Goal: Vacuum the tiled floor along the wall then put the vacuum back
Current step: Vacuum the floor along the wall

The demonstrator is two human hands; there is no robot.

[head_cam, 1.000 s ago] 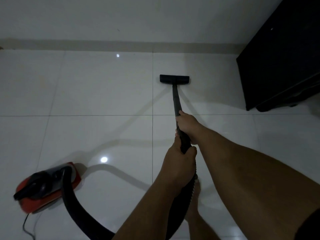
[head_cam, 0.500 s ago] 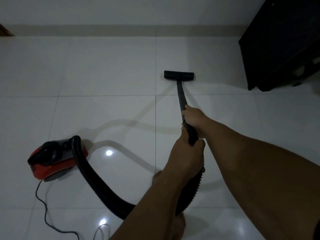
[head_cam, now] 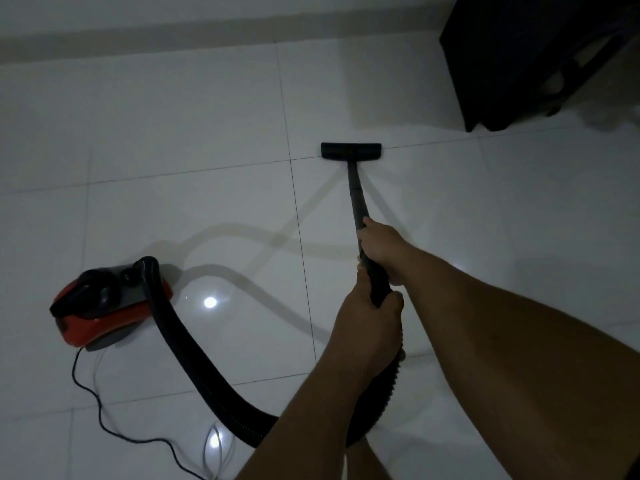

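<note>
The head view showed a shiny white floor (head_cam: 173, 133) with a dark cabinet (head_cam: 519, 57) at the far right. A red vacuum (head_cam: 104, 317) sat at the left, its hose (head_cam: 194, 362) curving toward the person. Both hands gripped the tube (head_cam: 356, 195), right hand (head_cam: 384, 247) ahead, left hand (head_cam: 367, 327) behind, fingers wrapped tight. The brush head (head_cam: 350, 151) lay flat on the tiles, away from the wall.

A dark cabinet (head_cam: 526, 57) stands in the far right corner.
</note>
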